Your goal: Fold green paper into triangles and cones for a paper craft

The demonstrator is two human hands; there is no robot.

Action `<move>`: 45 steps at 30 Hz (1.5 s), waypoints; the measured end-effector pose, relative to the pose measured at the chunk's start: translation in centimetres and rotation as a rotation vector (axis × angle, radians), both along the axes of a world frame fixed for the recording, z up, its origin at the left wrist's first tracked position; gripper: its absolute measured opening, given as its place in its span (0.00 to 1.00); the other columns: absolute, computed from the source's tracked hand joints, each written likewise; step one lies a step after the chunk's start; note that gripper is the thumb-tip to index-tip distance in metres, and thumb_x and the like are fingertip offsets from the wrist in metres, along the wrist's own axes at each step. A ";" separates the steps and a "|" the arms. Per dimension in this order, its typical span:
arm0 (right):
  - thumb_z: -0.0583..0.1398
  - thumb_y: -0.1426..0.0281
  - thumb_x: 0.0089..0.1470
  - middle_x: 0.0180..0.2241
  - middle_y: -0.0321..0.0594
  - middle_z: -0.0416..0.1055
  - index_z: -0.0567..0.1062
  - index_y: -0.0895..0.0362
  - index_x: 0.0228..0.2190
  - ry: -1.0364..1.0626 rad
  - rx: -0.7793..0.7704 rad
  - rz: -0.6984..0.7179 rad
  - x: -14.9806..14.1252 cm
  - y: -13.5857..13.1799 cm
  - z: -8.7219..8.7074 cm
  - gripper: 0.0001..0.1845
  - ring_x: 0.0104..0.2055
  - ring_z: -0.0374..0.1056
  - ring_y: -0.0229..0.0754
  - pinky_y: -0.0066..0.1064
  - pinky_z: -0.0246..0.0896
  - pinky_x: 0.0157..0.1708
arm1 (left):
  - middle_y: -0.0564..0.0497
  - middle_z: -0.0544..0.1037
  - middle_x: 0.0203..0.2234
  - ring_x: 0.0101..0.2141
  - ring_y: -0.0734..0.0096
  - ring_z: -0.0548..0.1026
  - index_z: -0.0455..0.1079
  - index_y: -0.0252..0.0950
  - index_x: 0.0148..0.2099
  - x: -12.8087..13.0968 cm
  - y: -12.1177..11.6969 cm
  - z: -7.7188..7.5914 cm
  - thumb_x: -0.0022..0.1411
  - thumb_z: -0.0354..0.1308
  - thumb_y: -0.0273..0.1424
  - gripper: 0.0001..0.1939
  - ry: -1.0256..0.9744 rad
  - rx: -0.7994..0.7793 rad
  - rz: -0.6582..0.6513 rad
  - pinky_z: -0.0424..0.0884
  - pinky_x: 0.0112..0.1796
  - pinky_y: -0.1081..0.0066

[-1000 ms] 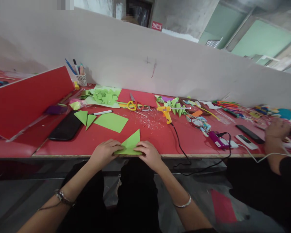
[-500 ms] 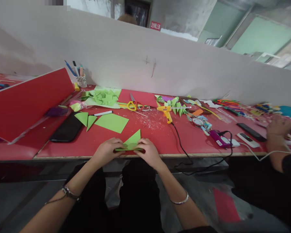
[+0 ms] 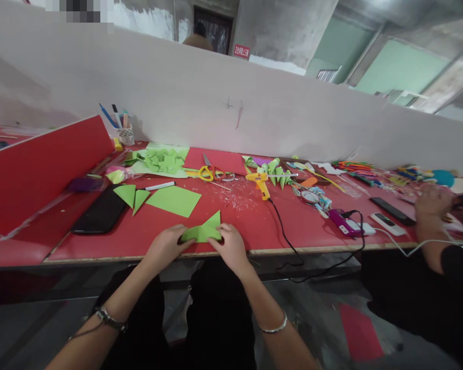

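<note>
Left hand [image 3: 167, 245] and right hand [image 3: 229, 247] are pinching opposite ends of a folded green paper [image 3: 200, 234] at the near edge of a red worktop [image 3: 262, 226], one corner pointing toward the back. From left, a black device [image 3: 98, 211] is lying partly beneath a green paper wedge [image 3: 125, 195], a white marker [image 3: 161, 186] is resting just beyond a flat green sheet [image 3: 175, 201], scissors [image 3: 206, 173] are lying farther back, and a yellow glue gun [image 3: 260, 182] is sitting before green paper cones [image 3: 274, 166]. At far right, another person's hand [image 3: 432, 202] is showing above the worktop.
</note>
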State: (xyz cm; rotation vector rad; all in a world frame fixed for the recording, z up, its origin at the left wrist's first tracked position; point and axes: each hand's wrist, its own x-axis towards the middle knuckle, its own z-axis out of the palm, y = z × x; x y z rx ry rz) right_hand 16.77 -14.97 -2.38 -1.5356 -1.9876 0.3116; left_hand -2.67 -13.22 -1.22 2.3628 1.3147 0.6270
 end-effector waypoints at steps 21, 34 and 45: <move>0.59 0.69 0.47 0.30 0.42 0.66 0.68 0.58 0.24 -0.010 0.015 -0.060 -0.9 -0.4 0.1 0.05 0.35 0.63 0.43 0.32 0.59 0.35 | 0.47 0.70 0.44 0.44 0.62 0.67 0.65 0.42 0.50 0.2 -2.7 0.3 0.56 0.50 0.30 0.18 0.354 0.311 -0.199 0.62 0.44 0.64; 0.57 0.72 0.45 0.39 0.46 0.67 0.63 0.58 0.45 0.075 0.006 -0.046 -0.5 -0.6 0.2 0.22 0.42 0.63 0.46 0.36 0.59 0.41 | 0.51 0.70 0.48 0.48 0.61 0.67 0.65 0.48 0.51 -2.3 -2.2 0.4 0.54 0.52 0.37 0.20 0.268 0.252 -0.169 0.62 0.46 0.62; 0.53 0.76 0.44 0.35 0.43 0.66 0.66 0.57 0.40 0.005 0.022 -0.126 1.7 -1.4 0.7 0.18 0.39 0.60 0.46 0.37 0.59 0.39 | 0.53 0.69 0.50 0.52 0.65 0.64 0.63 0.48 0.53 -3.6 -2.1 -0.1 0.56 0.49 0.32 0.21 0.238 0.274 -0.183 0.54 0.53 0.58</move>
